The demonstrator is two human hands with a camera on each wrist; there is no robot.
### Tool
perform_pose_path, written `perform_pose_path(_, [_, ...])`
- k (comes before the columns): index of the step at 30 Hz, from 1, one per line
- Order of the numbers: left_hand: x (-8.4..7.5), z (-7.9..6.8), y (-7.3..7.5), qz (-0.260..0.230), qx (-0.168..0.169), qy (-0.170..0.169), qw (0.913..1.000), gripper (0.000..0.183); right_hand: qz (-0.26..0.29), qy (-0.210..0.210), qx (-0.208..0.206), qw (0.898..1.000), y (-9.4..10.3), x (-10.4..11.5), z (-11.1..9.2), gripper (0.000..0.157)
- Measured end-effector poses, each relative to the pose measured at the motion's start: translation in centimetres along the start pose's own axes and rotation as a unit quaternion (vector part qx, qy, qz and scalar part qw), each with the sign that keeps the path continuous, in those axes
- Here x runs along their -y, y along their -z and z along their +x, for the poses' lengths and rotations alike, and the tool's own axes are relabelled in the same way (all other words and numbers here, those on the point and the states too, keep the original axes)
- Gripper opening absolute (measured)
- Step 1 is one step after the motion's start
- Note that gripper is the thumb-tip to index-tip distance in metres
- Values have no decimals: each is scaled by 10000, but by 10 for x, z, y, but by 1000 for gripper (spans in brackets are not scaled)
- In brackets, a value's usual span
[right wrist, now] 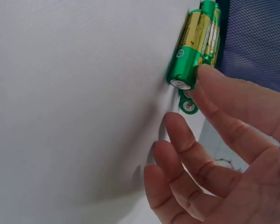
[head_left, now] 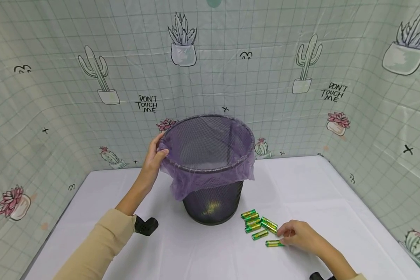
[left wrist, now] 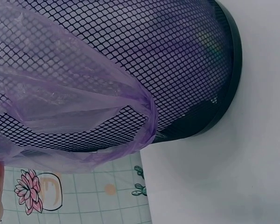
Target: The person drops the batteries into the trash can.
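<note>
Staged recording booth rather than a lived-in room. A white-covered table (head_left: 336,202) is enclosed at the back and both sides by a plastic grid-pattern curtain (head_left: 56,116) printed with potted cacti and "DON'T TOUCH ME". A black mesh wastebasket (head_left: 210,171) lined with a purple bag stands on the table.

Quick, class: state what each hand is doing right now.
Left hand: grips the bin rim and purple liner.
Right hand: fingertip touches a battery, fingers relaxed.
</note>
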State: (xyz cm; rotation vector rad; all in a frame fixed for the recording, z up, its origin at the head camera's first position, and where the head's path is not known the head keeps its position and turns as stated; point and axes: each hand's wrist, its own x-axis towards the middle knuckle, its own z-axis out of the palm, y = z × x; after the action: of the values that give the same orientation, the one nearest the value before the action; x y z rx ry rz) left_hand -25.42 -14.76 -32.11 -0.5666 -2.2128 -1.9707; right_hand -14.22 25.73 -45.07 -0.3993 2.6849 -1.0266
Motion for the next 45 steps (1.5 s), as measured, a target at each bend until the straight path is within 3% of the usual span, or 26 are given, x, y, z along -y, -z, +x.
perform_pose_path(13, [0,0,-1,-9,-2,-14,10000,64,24,-462,96,9989,0,-1,-6,16])
perform_pose_path(29, [-2,-1,0,48,95,94,9999,65,-286,130,57,9995,3,1,-6,11])
perform_pose_path(35, [0,-1,2,146,98,123,9998,64,-568,439,-234,9971,13,13,-8,10])
perform_pose_path(45, [0,-2,6,368,151,122,9991,63,-936,679,-1306,9847,37,52,-8,8])
